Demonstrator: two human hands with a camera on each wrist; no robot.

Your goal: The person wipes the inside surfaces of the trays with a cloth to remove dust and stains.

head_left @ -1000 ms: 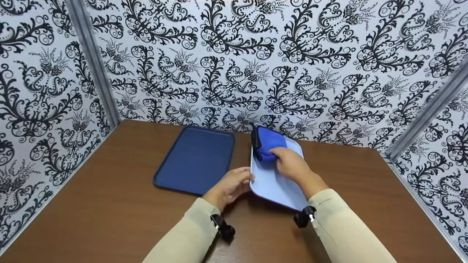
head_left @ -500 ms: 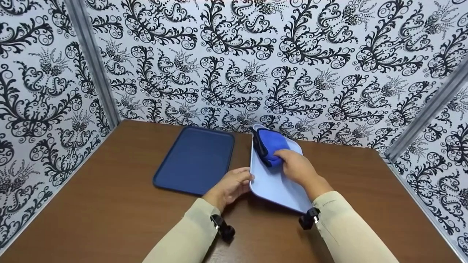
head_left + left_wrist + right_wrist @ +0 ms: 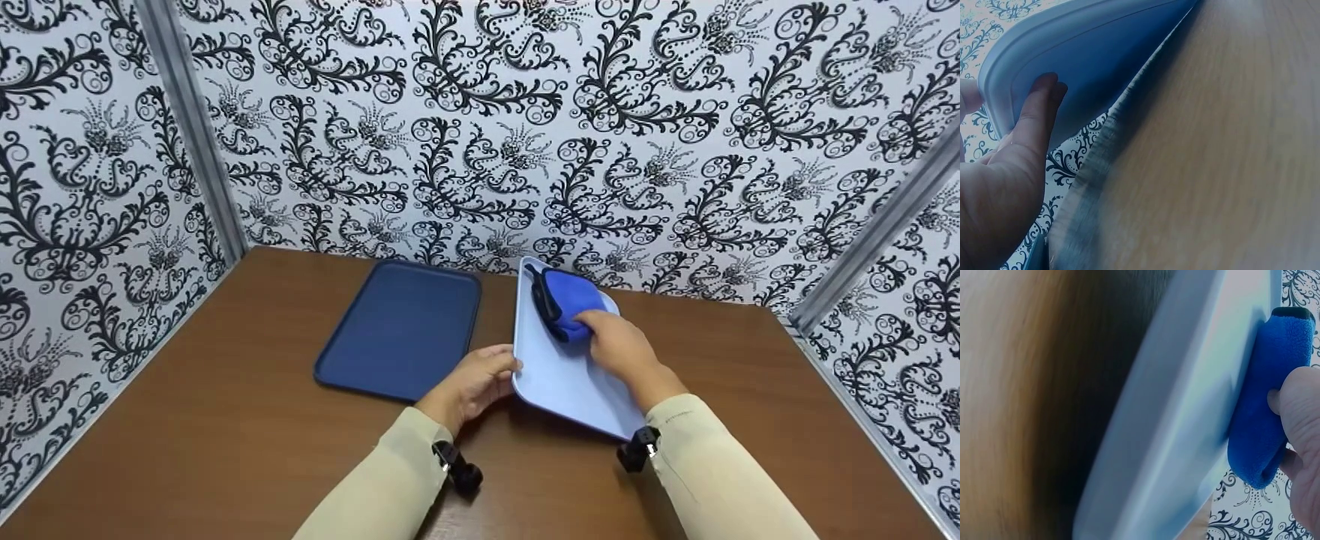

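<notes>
In the head view my left hand [image 3: 478,382] grips the left edge of a light blue tray [image 3: 559,386], which is tilted with that side raised off the table. The left wrist view shows the fingers [image 3: 1032,121] against the tray's underside [image 3: 1100,59], the thumb at the rim. A folded blue cloth [image 3: 576,296] with black edging lies against the upper part of the tray's face. My right hand [image 3: 621,346] holds this cloth by its near end; in the right wrist view, thumb and fingers pinch the fuzzy blue roll [image 3: 1261,405] at the tray's surface.
A dark blue tray [image 3: 405,330] lies flat on the brown wooden table [image 3: 247,405], left of the light one. Patterned black-and-white walls [image 3: 487,150] close off the back and both sides, with grey posts [image 3: 191,127] at the corners.
My right hand has drawn the cloth rightward and slightly down across the light blue tray, away from its left edge. My left hand and both trays have hardly moved.
</notes>
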